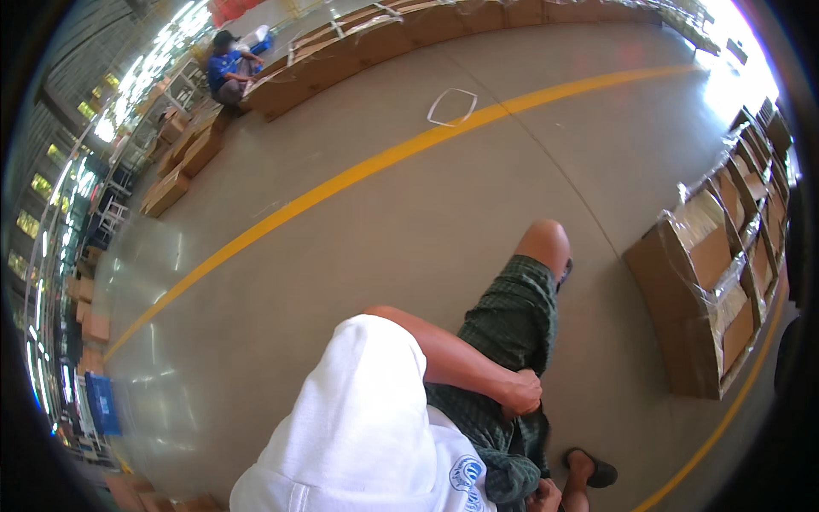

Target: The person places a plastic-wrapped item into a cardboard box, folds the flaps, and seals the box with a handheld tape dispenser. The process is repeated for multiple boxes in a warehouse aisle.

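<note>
My left hand (524, 392) is closed on a fold of the dark green checked shorts (512, 313) at the waist and thigh. The arm comes out of the white short-sleeved shirt (365, 397). At the bottom edge, my right hand (545, 496) is partly cut off beside a bunched bit of the green cloth; its fingers are curled, and whether it grips the cloth is unclear. One bare knee (544, 240) points up the view. A dark slip-on shoe (600, 472) is on the other foot, lower right.
Large open cartons with plastic film (678, 313) stand at right. A long row of cartons (384, 54) runs along the top. A person in blue (225, 70) crouches at its left end. Yellow floor line (358, 168), a white strap loop (451, 107) and a blue crate (102, 403) also show.
</note>
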Demonstrator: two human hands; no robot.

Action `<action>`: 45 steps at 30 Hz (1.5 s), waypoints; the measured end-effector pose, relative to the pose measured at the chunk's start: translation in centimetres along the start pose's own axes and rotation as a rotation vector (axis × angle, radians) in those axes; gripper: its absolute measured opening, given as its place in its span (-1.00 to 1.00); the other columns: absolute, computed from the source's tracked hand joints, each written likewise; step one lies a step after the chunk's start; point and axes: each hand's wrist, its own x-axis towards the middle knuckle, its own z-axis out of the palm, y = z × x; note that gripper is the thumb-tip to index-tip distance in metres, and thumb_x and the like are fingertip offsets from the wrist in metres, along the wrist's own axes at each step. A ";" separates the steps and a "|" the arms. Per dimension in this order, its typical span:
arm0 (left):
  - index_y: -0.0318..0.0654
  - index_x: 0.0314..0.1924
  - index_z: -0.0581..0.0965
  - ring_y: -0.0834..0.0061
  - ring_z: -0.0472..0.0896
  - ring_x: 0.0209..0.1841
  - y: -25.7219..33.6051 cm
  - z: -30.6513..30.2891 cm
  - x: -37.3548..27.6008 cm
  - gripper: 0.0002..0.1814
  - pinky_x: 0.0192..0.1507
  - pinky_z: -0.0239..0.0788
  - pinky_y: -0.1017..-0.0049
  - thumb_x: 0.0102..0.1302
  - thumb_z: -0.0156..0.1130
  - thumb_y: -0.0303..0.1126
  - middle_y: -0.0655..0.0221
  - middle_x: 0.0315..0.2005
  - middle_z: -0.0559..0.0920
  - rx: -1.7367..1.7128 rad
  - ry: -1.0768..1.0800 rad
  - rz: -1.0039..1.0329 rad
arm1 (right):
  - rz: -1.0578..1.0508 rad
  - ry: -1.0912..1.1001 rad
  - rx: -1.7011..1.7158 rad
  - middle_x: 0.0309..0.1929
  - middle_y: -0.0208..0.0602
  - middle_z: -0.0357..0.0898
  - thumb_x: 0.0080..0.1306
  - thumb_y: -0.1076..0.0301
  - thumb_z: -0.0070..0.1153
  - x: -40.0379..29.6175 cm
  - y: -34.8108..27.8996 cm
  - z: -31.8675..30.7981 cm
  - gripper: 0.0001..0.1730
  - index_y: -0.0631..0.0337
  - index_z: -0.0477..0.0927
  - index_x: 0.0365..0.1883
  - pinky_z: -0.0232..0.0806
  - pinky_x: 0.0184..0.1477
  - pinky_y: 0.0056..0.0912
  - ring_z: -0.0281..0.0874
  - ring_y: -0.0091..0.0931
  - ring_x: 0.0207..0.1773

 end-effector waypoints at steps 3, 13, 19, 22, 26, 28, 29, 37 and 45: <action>-0.06 -0.26 0.72 0.08 0.70 -0.11 -2.0 0.2 2.2 -0.81 -0.16 0.52 0.07 0.22 0.30 -0.18 0.30 -0.20 0.75 0.086 -0.362 -0.094 | 0.104 -0.049 -0.328 -0.30 0.01 0.69 0.28 0.07 0.25 2.2 -1.7 1.0 -0.72 0.08 0.77 -0.33 0.50 -0.10 0.04 0.65 0.02 -0.14; 0.02 0.16 0.67 0.21 0.63 0.22 -2.5 -8.6 0.8 -0.43 0.19 0.50 0.21 0.36 0.10 0.19 0.29 0.12 0.71 0.145 -0.823 -0.210 | 0.611 -0.485 -0.369 0.06 0.05 0.72 0.44 -0.29 -0.05 3.4 -2.5 -0.5 -0.32 0.16 0.76 -0.01 0.45 0.21 0.06 0.65 -0.03 0.20; -0.11 0.07 0.70 0.08 0.65 0.18 -2.1 -8.6 -1.0 -0.29 0.19 0.48 0.16 0.32 0.12 0.36 0.15 0.05 0.73 0.239 -0.786 -0.218 | 0.562 -0.289 -0.311 -0.12 -0.03 0.77 0.25 -0.33 0.27 2.5 -1.9 -0.7 -0.37 0.05 0.78 -0.08 0.51 0.08 0.04 0.70 -0.05 0.06; -0.17 0.05 0.71 0.08 0.69 0.09 0.4 -14.9 1.7 -0.31 0.13 0.51 0.16 0.30 0.20 0.31 0.09 -0.06 0.75 0.197 -0.768 -0.124 | 0.499 -0.144 -0.160 -0.23 -0.05 0.77 0.17 -0.32 0.37 1.0 -2.6 -2.9 -0.40 0.02 0.79 -0.14 0.52 0.02 0.02 0.72 -0.03 -0.03; -0.16 0.00 0.73 0.20 0.76 -0.23 -4.2 -18.8 11.7 -0.59 -0.10 0.58 0.30 0.44 0.14 -0.04 0.21 -0.24 0.78 -0.254 -0.665 0.003 | 0.428 0.208 0.074 -0.24 -0.11 0.77 0.28 -0.30 0.26 2.4 -1.9 -9.3 -0.42 0.06 0.78 -0.16 0.54 -0.05 -0.02 0.75 -0.13 -0.10; -0.17 -0.05 0.73 0.24 0.74 -0.29 -5.9 -21.4 18.3 -0.68 -0.17 0.59 0.31 0.41 0.11 -0.21 0.20 -0.30 0.77 -0.078 -0.300 0.125 | 0.388 0.334 0.036 -0.24 -0.12 0.77 0.31 -0.25 0.24 4.8 -1.4 -12.4 -0.44 0.09 0.76 -0.13 0.55 -0.07 -0.01 0.75 -0.13 -0.12; -0.17 -0.10 0.73 0.19 0.75 -0.28 -5.1 -22.9 21.8 -0.71 -0.16 0.60 0.27 0.36 0.11 -0.27 0.16 -0.30 0.77 -0.093 -0.101 0.129 | 0.379 0.397 0.012 -0.23 -0.13 0.77 0.33 -0.23 0.23 5.6 -0.6 -13.4 -0.45 0.10 0.75 -0.09 0.55 -0.07 0.00 0.74 -0.13 -0.10; -0.17 0.21 0.50 -0.02 0.65 0.11 -1.5 -29.6 47.7 -0.43 0.17 0.49 0.07 0.16 0.39 -0.36 0.04 0.02 0.67 0.375 0.605 0.000 | 0.303 0.171 0.109 -0.18 -0.14 0.76 0.39 -0.09 0.20 7.5 0.9 -14.4 -0.49 0.09 0.66 0.11 0.54 -0.07 -0.04 0.72 -0.12 -0.08; -0.15 -0.34 0.72 -0.02 0.75 -0.20 -3.5 -24.6 55.5 -0.87 -0.15 0.58 0.07 0.18 0.23 -0.43 0.03 -0.33 0.75 0.317 0.393 -0.076 | 0.249 0.253 0.174 -0.29 -0.03 0.66 0.41 0.03 0.20 6.1 1.9 -15.3 -0.63 0.21 0.57 -0.22 0.51 -0.15 0.16 0.67 0.03 -0.13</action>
